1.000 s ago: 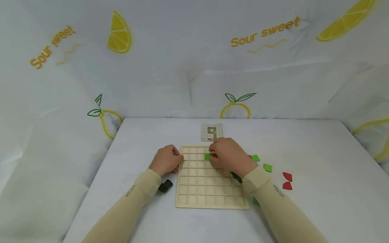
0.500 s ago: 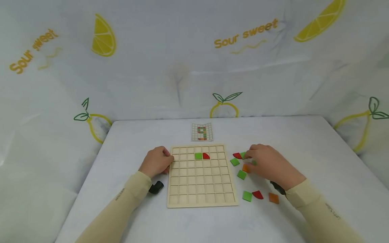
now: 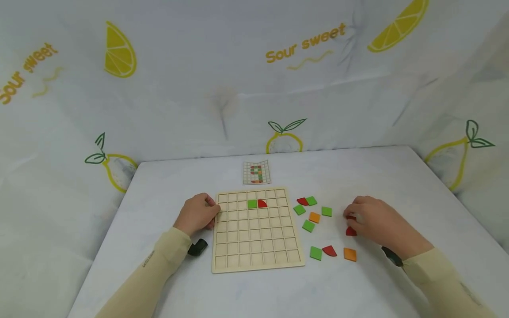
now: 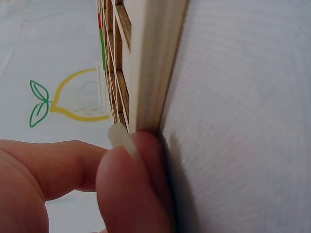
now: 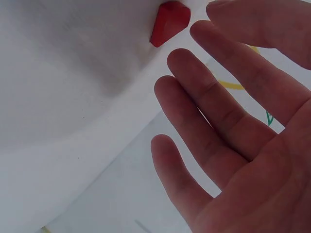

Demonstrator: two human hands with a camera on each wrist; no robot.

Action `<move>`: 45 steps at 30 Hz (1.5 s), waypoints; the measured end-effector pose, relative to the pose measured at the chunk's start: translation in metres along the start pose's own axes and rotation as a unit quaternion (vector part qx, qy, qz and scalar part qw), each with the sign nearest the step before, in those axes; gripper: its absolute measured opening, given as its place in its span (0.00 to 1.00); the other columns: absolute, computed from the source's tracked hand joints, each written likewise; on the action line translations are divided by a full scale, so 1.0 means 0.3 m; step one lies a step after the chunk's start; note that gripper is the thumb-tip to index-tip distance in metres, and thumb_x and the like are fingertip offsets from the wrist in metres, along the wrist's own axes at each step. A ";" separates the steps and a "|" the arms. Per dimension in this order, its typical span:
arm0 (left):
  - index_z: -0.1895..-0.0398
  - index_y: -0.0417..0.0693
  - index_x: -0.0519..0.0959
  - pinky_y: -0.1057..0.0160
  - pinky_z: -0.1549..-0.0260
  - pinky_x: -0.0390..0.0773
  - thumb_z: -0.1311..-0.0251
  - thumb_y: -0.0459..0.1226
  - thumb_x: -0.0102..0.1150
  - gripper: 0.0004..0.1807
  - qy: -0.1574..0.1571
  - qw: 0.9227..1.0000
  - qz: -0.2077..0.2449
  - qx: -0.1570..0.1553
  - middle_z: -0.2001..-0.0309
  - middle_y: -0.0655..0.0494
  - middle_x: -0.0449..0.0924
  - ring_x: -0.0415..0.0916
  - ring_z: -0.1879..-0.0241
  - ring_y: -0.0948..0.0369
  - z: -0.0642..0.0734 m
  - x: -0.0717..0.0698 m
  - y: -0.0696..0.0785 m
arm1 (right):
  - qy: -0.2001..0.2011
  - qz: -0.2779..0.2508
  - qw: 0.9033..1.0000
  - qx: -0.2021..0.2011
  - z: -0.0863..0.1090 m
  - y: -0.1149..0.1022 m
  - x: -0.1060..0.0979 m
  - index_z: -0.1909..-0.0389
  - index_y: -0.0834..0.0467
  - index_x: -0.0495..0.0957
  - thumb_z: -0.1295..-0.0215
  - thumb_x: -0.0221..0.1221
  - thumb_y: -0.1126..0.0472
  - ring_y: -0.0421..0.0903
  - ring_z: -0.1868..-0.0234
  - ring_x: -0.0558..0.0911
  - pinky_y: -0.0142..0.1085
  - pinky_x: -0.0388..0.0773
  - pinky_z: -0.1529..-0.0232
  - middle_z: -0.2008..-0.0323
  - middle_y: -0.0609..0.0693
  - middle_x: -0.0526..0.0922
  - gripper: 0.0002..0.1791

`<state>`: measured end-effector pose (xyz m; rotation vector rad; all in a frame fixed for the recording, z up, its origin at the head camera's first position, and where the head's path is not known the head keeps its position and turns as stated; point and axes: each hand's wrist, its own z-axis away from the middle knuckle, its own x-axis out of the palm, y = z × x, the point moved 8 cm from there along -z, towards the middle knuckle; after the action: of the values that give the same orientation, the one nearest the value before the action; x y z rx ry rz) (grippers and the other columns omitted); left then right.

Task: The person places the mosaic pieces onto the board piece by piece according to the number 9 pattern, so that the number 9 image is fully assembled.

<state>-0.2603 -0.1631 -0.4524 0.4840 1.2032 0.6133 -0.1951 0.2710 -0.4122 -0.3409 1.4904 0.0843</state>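
Observation:
My left hand (image 3: 197,212) grips the left edge of a pale wooden grid board (image 3: 242,234); in the left wrist view the thumb (image 4: 127,194) lies against the board's side. Two pieces sit in neighbouring cells of an upper row: a green square tile (image 3: 252,204) and a red quarter-circle tile (image 3: 262,203). Well to the right of the board, my right hand (image 3: 377,221) reaches down over red quarter-circle tiles (image 3: 351,231), partly hidden by its fingers. In the right wrist view its fingers are apart and relaxed, with a red tile (image 5: 170,23) just beyond the fingertips.
A small pattern card (image 3: 256,172) showing a coloured figure lies behind the board. Between board and right hand are scattered several green tiles (image 3: 308,226), orange tiles (image 3: 314,217) and red quarter-circle tiles (image 3: 329,251). A white sheet with lemon prints rises behind the table.
My right hand has left the board, passed over the loose tiles and moved right to the red ones. The red tile beside the green one is now uncovered. My left hand stays at the board's edge.

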 end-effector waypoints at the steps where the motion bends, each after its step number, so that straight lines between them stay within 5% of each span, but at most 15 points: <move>1: 0.54 0.45 0.79 0.63 0.71 0.77 0.29 0.43 0.59 0.11 0.000 1.000 0.001 -0.001 0.78 0.54 0.85 0.84 0.78 0.59 0.001 -0.001 -0.004 | 0.000 -0.001 1.000 0.002 0.003 -0.001 -0.002 0.61 0.53 0.91 0.39 0.76 0.62 0.45 0.62 0.81 0.46 0.86 0.57 0.63 0.45 0.85 0.07; 26: 0.54 0.45 0.79 0.64 0.73 0.79 0.29 0.43 0.59 0.11 0.004 1.000 0.018 -0.006 0.77 0.53 0.85 0.84 0.78 0.59 -0.002 -0.033 -0.046 | 0.004 0.000 1.000 -0.010 0.044 -0.055 0.024 0.60 0.51 0.90 0.41 0.76 0.61 0.40 0.67 0.76 0.38 0.79 0.63 0.66 0.40 0.83 0.09; 36: 0.55 0.44 0.78 0.64 0.73 0.78 0.27 0.42 0.60 0.10 0.008 1.000 0.018 0.000 0.79 0.53 0.85 0.84 0.79 0.60 -0.002 -0.025 -0.020 | -0.021 0.010 1.000 -0.010 0.016 -0.082 0.028 0.62 0.49 0.89 0.41 0.77 0.59 0.39 0.68 0.75 0.38 0.80 0.63 0.68 0.39 0.81 0.09; 45: 0.57 0.45 0.78 0.64 0.73 0.79 0.27 0.41 0.60 0.09 0.007 1.000 0.015 0.003 0.79 0.52 0.84 0.84 0.79 0.59 -0.001 0.006 0.005 | 0.003 0.007 0.999 -0.046 -0.054 -0.156 -0.016 0.61 0.52 0.89 0.39 0.76 0.61 0.40 0.68 0.77 0.40 0.82 0.62 0.69 0.41 0.82 0.07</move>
<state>-0.2606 -0.1608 -0.4527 0.5053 1.2141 0.6405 -0.1987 0.2229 -0.4002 -0.4039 1.4983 0.1635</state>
